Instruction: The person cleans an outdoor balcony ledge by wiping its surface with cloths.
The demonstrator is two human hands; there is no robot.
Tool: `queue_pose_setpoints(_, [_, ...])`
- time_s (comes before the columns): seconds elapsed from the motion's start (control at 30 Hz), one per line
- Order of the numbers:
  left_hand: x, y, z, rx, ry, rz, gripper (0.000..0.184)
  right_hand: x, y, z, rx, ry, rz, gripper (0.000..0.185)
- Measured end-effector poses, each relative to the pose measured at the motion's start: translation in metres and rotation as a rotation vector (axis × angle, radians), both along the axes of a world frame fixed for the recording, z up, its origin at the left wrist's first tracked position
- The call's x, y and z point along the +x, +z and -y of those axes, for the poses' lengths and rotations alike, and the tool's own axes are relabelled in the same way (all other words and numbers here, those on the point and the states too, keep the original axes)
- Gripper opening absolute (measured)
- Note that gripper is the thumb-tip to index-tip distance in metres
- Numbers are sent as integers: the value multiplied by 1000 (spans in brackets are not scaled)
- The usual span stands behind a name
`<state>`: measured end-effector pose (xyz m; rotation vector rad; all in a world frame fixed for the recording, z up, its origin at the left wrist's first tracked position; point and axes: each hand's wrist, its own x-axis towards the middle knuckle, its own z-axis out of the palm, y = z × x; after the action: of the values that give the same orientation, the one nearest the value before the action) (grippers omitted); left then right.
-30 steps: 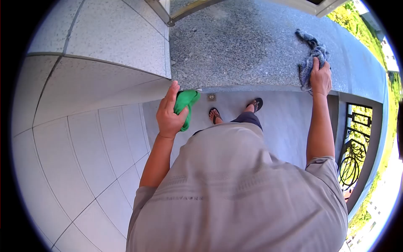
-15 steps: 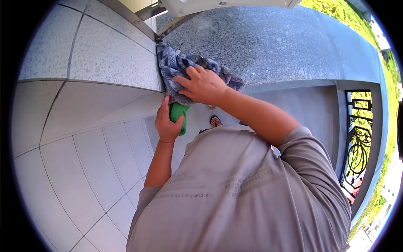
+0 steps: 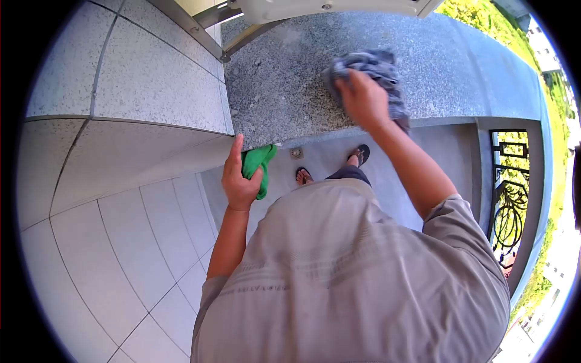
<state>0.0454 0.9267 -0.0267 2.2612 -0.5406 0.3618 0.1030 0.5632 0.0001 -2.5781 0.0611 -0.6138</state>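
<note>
Beside pale wall tiles (image 3: pixel 157 72), the right hand (image 3: pixel 367 104) grips a grey cloth (image 3: pixel 382 65) over a speckled ledge (image 3: pixel 272 85), towards its near edge. By the near-left corner, the left hand (image 3: pixel 238 184) pinches a green cloth (image 3: pixel 259 160).

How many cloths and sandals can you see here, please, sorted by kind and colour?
Green cloth: 1, in the left hand
Blue-grey cloth: 1, in the right hand, blurred
Dark sandals: 2, worn on the feet
Total: 4
</note>
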Motion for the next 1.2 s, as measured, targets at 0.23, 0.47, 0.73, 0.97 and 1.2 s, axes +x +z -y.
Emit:
queue_pose_setpoints(0.23, [-4,-36,-13,44,68,72,85,4,8,-145,-137,629,56,29])
queue_pose_setpoints(0.47, [4,-14,-8,57,-34,39,85,-57,-10,129,-348,-311,38,29])
queue_pose_setpoints(0.73, [-1,-13,1,-6,-23,17,86,-10,2,-1,38,168,125,24])
queue_pose_setpoints(0.97, [0,-42,-17,83,14,103,84,-12,14,-107,-211,613,111,41])
queue_pose_setpoints(1.2, [3,-9,-2,65,-31,90,88,-71,-8,166,-401,-377,26,39])
